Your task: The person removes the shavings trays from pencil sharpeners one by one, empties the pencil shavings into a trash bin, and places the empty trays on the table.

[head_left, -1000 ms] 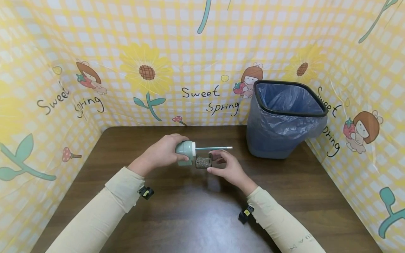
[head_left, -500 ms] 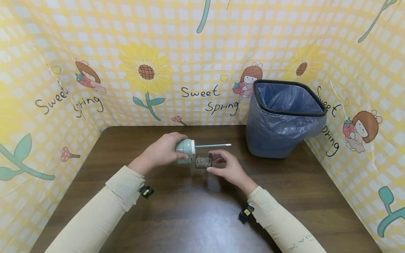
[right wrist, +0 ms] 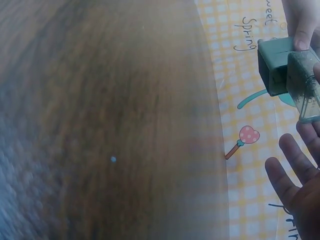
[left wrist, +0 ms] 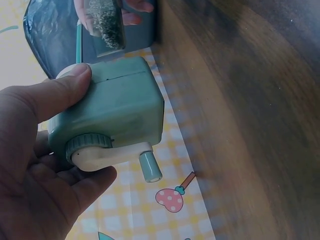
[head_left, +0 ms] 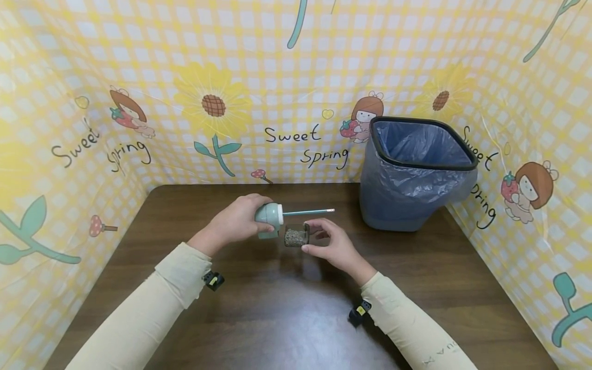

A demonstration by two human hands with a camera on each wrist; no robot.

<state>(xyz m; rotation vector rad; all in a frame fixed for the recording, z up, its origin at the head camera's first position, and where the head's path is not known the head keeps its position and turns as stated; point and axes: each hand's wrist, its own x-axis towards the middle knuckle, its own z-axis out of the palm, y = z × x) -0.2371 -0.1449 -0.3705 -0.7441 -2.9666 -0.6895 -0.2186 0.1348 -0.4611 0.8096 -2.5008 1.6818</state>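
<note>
While both hands are held over the table (head_left: 259,308), the head view shows the left hand (head_left: 240,218) gripping the green pencil sharpener (head_left: 273,213), a pencil (head_left: 307,211) jutting from its white front. The right hand (head_left: 334,243) pinches the end of a clear container (head_left: 296,235) of grey shavings, just beside the sharpener. Step in hand, as judged: drawer out, shavings to be emptied. Next move probably calls for carrying it level to the lined bin (head_left: 393,200), then tipping.

Left wrist view: thumb across the sharpener's body, fingers round its far side; grasp looks secure. Crank (left wrist: 115,156) untouched by the fingertips as far as seen. Container apart from the body — a small gap between.

Right wrist view: sharpener's dark cavity faces out, container overlapping it from this angle. Some right-hand fingers spread free of the container — a light pinch, I judge; the thumb's contact is cut off by the frame edge
</note>
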